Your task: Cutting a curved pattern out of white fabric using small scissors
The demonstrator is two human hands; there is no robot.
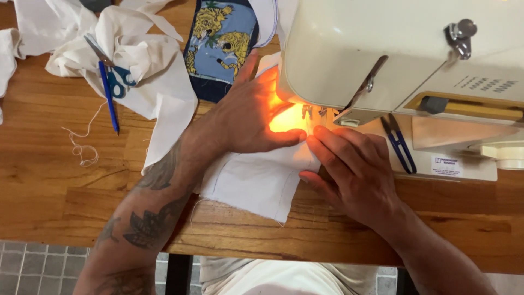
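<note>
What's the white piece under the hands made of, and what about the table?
The white piece looks like woven cotton-type cloth, matte: its edges fray into loose threads. The table looks like wood with a smooth, slightly glossy finish, showing grain lines and plank seams; whether solid or veneer is unclear.

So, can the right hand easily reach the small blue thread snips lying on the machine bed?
Probably yes. The right hand rests flat on the white fabric, and the blue thread snips lie just beside its knuckles on the sewing machine bed, with nothing between. It would have to let go of the fabric first.
</note>
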